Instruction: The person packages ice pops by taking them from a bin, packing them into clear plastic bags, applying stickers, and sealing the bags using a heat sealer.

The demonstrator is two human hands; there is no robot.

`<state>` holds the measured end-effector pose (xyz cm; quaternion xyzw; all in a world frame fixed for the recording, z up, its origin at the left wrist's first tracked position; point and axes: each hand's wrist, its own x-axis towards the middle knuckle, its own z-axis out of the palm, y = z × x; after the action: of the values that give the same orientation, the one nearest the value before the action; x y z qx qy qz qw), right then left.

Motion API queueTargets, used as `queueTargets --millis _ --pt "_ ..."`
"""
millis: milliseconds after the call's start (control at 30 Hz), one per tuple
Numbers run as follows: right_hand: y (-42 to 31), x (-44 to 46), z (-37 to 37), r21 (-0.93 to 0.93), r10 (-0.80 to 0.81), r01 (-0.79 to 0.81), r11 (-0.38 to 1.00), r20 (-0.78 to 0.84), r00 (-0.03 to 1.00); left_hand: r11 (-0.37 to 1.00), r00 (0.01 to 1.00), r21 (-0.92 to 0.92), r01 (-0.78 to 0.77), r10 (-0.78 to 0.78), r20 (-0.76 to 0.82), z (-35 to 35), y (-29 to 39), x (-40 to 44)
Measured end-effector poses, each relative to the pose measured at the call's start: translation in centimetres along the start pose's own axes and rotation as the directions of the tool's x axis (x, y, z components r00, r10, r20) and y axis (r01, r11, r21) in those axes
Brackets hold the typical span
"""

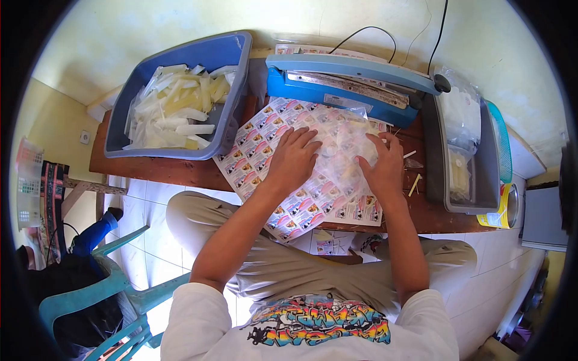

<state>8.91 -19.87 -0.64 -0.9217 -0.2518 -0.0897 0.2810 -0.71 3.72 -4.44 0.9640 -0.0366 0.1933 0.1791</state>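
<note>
A clear plastic bag (340,150) lies flat on overlapping sheets of printed labels (256,144) at the table's front. My left hand (295,157) rests on the bag's left side and the sheet, its fingers stretched out. At the bag's right edge is my right hand (384,165), with thumb and fingers apart and slightly bent. Neither hand grips anything that I can see. Just behind the sheets stands a blue impulse sealer (343,90), its lighter blue arm running across the top.
A blue-grey tub (241,90) at left holds pale yellow and white sticks in plastic. At right, a grey tub (490,162) contains filled plastic bags. Small pale sticks (415,185) lie on the wooden table (180,171). A green chair (114,283) stands at lower left.
</note>
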Motion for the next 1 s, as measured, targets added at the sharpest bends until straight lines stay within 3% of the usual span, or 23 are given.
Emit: queueTargets --millis 167,400,600,667,700,800,1000 --pt "1.4 -0.4 0.9 -0.017 0.010 -0.009 1.000 0.083 0.996 0.998 0.996 -0.037 0.049 -0.047 0.075 0.2 0.3 -0.4" --pt "1.2 -0.6 1.0 -0.061 -0.039 0.040 0.997 0.024 0.999 0.998 0.997 -0.030 0.061 -0.059 0.044 0.0 0.6 0.0" --pt "-2.9 0.5 -0.8 0.155 -0.153 0.160 0.975 -0.055 0.987 0.987 0.984 -0.157 0.024 -0.052 -0.173 -4.8 1.4 1.7" --pt "-5.7 1.2 -1.5 0.390 -0.137 0.142 0.910 -0.038 0.990 0.979 0.931 -0.204 -0.002 -0.073 -0.357 -7.2 1.8 2.4" --pt "-7.1 1.7 -1.8 0.392 -0.149 0.153 0.907 -0.041 0.988 0.981 0.928 -0.196 0.001 -0.074 -0.366 -8.2 1.7 2.5" --pt "-10.9 3.5 -1.7 0.563 -0.205 0.211 0.799 -0.075 0.976 0.983 0.819 -0.171 0.063 -0.149 -0.554 -11.5 0.4 2.6" --pt "-19.7 9.0 2.1 0.710 -0.398 0.328 0.623 -0.073 0.914 0.943 0.672 -0.138 0.303 -0.315 -0.670 -17.8 -5.4 1.0"
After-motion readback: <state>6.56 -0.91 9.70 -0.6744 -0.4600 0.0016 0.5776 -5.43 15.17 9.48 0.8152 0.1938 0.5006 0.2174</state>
